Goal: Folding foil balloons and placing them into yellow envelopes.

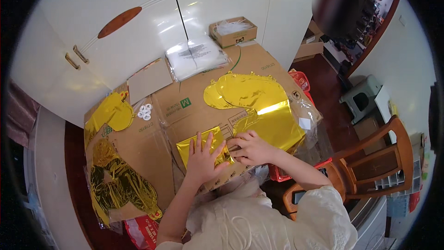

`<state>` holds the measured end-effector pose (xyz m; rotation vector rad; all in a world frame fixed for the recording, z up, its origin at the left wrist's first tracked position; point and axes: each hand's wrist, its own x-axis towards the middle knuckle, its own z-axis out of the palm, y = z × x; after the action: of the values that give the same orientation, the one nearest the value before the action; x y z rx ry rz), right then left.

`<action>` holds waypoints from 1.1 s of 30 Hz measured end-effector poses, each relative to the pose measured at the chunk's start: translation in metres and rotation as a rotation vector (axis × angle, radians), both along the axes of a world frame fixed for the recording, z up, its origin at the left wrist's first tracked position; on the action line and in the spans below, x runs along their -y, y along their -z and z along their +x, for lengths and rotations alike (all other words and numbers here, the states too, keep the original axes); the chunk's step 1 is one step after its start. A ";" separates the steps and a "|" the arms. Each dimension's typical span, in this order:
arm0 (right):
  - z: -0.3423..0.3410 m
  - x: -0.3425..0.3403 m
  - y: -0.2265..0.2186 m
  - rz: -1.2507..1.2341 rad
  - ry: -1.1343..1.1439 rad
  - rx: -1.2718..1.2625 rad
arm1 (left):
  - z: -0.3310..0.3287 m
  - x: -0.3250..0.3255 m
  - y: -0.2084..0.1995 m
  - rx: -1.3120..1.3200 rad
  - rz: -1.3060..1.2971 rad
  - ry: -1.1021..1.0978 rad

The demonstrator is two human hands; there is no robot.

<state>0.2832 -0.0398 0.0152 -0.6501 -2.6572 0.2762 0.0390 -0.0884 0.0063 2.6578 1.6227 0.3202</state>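
Flattening, apparently: left hand (202, 162) splayed on folded gold foil (216, 135), lower centre; right hand (252, 150) curled at its edge (grip unclear). Next: even pressure needed.

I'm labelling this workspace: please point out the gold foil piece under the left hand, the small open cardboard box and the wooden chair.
Gold foil piece (185, 151), head view: its exposed left part.
Small open cardboard box (226, 41), head view: its front wall.
Wooden chair (404, 153), head view: its backrest's outer rail.
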 end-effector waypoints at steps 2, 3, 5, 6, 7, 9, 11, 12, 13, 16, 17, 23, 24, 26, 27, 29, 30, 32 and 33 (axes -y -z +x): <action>-0.001 0.001 0.002 -0.052 0.019 -0.033 | 0.000 0.000 -0.002 -0.002 -0.012 0.014; -0.002 0.002 0.004 -0.084 0.028 -0.053 | 0.000 -0.001 -0.003 -0.003 -0.018 0.022; -0.003 0.003 0.004 -0.142 0.051 -0.066 | 0.000 0.000 -0.003 -0.002 -0.020 0.018; -0.004 0.004 0.002 -0.168 0.066 -0.057 | 0.001 0.000 -0.002 0.000 -0.021 0.014; -0.005 0.005 0.002 -0.193 0.080 -0.048 | 0.001 0.000 -0.002 0.002 -0.023 0.014; -0.005 0.004 0.007 -0.162 0.076 -0.026 | 0.001 0.000 -0.002 0.009 -0.029 0.015; -0.004 0.000 0.006 -0.096 0.022 0.001 | 0.001 0.000 -0.002 0.011 -0.034 0.012; -0.003 -0.004 0.002 -0.047 -0.031 0.018 | 0.000 0.001 -0.002 0.012 -0.036 0.008; -0.003 -0.007 -0.001 0.003 -0.083 0.034 | 0.000 0.001 -0.002 0.011 -0.043 0.004; -0.004 -0.006 0.001 -0.057 0.018 -0.083 | 0.000 0.000 -0.003 0.019 -0.048 -0.005; -0.006 -0.004 0.003 -0.164 0.060 -0.106 | 0.000 0.001 -0.002 0.031 -0.045 -0.010; -0.024 0.016 -0.004 -0.763 0.308 -0.267 | -0.002 0.002 -0.001 0.059 -0.021 -0.026; -0.025 0.021 0.000 -0.802 0.318 -0.344 | -0.002 0.002 0.000 0.066 -0.018 -0.029; -0.026 0.032 0.001 -0.800 0.345 -0.385 | -0.003 0.003 -0.001 0.049 -0.036 -0.016; -0.026 0.039 -0.006 -0.760 0.362 -0.348 | -0.002 0.003 -0.001 0.042 -0.046 -0.010; -0.027 0.052 -0.007 -0.582 0.363 -0.288 | 0.000 0.003 0.000 0.050 -0.007 -0.023; -0.029 0.061 -0.005 -0.446 0.346 -0.264 | 0.001 0.003 0.000 0.055 0.013 -0.028; -0.032 0.075 -0.005 -0.288 0.320 -0.200 | 0.000 0.004 0.000 0.036 -0.025 -0.013; -0.034 0.083 -0.008 -0.315 0.325 -0.237 | 0.000 0.006 -0.001 0.026 -0.046 -0.007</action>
<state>0.2495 -0.1224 0.0231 -1.0606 -2.2575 0.6405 0.0387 -0.0941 0.0069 2.6038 1.6126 0.3125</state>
